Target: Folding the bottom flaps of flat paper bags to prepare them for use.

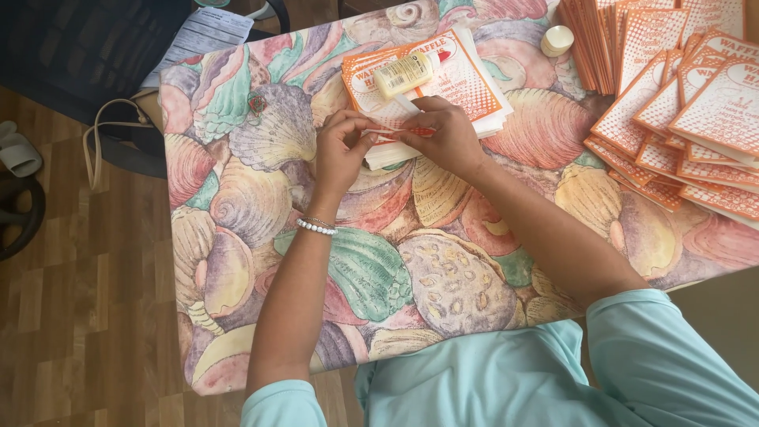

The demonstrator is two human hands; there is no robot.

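Observation:
My left hand (341, 150) and my right hand (444, 133) meet over a stack of orange-and-white paper sheets (466, 83) at the far middle of the table. Both pinch one folded orange-and-white sheet (395, 130) between fingertips, holding it just above the stack's near edge. A small glue bottle (405, 74) with a red tip lies on its side on top of the stack, just beyond my hands. A bead bracelet sits on my left wrist.
The table wears a seashell-print cloth (261, 198). Several folded orange-and-white paper pieces (696, 119) are piled at the far right, with a round white cap (557, 39) beside them. A dark bag (79, 47), a printed sheet (202, 35) and wood floor lie to the left.

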